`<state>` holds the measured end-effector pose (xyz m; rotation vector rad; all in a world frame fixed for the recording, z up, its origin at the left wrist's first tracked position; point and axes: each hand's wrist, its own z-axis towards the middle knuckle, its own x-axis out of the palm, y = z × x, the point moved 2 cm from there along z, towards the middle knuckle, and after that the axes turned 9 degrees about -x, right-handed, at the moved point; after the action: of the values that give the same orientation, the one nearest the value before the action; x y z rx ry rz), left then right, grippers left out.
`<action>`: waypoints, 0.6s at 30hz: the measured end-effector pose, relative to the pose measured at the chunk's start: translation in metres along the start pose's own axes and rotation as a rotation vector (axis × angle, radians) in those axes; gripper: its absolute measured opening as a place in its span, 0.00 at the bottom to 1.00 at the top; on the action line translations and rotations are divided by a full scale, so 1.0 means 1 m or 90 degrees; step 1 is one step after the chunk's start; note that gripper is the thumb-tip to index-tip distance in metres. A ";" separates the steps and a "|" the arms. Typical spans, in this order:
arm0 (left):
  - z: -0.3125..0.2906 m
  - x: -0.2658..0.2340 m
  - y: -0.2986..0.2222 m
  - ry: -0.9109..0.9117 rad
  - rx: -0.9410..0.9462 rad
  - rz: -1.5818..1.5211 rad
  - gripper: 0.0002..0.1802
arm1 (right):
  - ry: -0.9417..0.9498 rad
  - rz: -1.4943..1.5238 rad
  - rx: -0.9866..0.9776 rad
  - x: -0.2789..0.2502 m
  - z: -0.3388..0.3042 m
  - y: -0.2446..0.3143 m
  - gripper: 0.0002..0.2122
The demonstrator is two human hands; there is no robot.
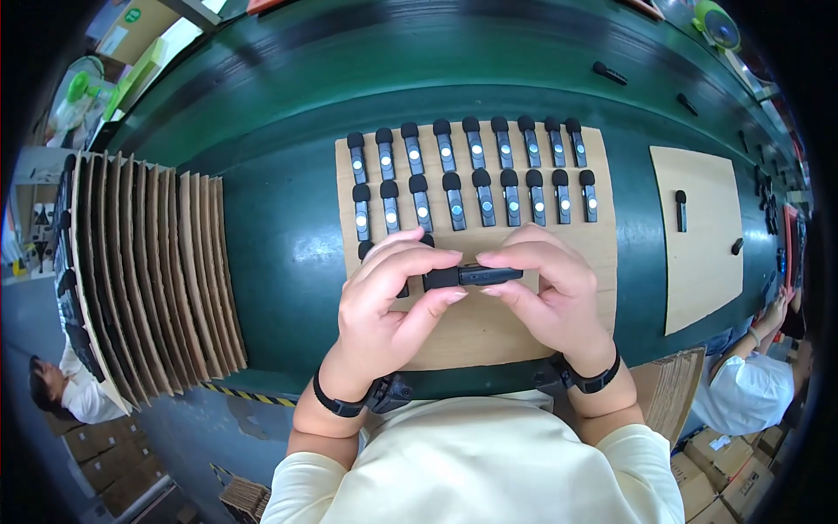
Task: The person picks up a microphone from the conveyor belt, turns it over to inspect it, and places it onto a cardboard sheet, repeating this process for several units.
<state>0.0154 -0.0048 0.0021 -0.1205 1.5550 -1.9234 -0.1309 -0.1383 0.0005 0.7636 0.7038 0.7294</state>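
Grasping slim black plastic microphone (493, 275) above tan cardboard sheet (489, 336), left hand (384, 293) at round black foam cap (442, 278), right hand (563, 293) at body | could strip cap through overpulling | could hit matching microphones (484, 203) through loosened pinch

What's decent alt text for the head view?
Left hand and right hand hold a black mic over a cardboard sheet. Beyond it, two rows of similar mics lie on the sheet; more are partly hidden by the left hand. The table is green, and a cardboard stack stands at left.
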 end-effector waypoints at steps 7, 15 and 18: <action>-0.004 0.005 0.004 0.014 -0.090 -0.064 0.17 | -0.011 -0.071 -0.059 0.005 -0.005 -0.003 0.18; 0.000 0.006 0.006 0.034 0.036 0.018 0.17 | -0.028 -0.124 -0.083 0.007 -0.008 -0.001 0.18; 0.000 0.006 0.004 0.036 0.046 0.036 0.17 | -0.030 -0.133 -0.084 0.008 -0.008 -0.001 0.17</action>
<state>0.0121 -0.0082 -0.0037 0.0091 1.5065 -1.9518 -0.1324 -0.1300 -0.0072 0.5746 0.6745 0.5605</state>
